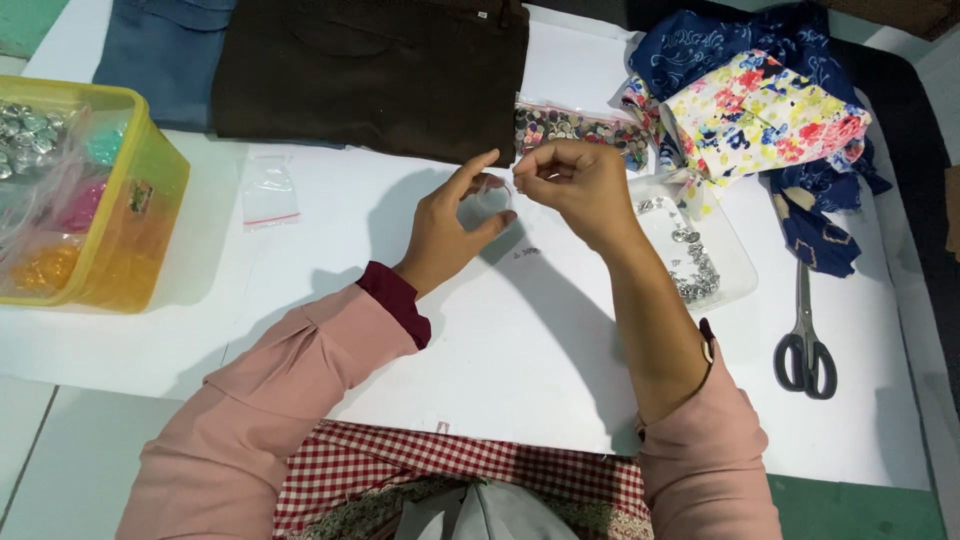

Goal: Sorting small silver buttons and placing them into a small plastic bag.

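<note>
Small clear bag (487, 203) pinched between both hands above bare white table (520, 340).

What your fingertips (527, 178) pinch is too small to tell; the yellow bin (150, 190) at nine o'clock is cut off.

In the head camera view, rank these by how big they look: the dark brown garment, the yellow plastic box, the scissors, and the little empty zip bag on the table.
Largest to smallest as they look:
1. dark brown garment, partly cut off at the top edge
2. yellow plastic box, cut off at the left edge
3. scissors
4. empty zip bag

The scissors and the bag look close in size, so their order is unsure.
</note>
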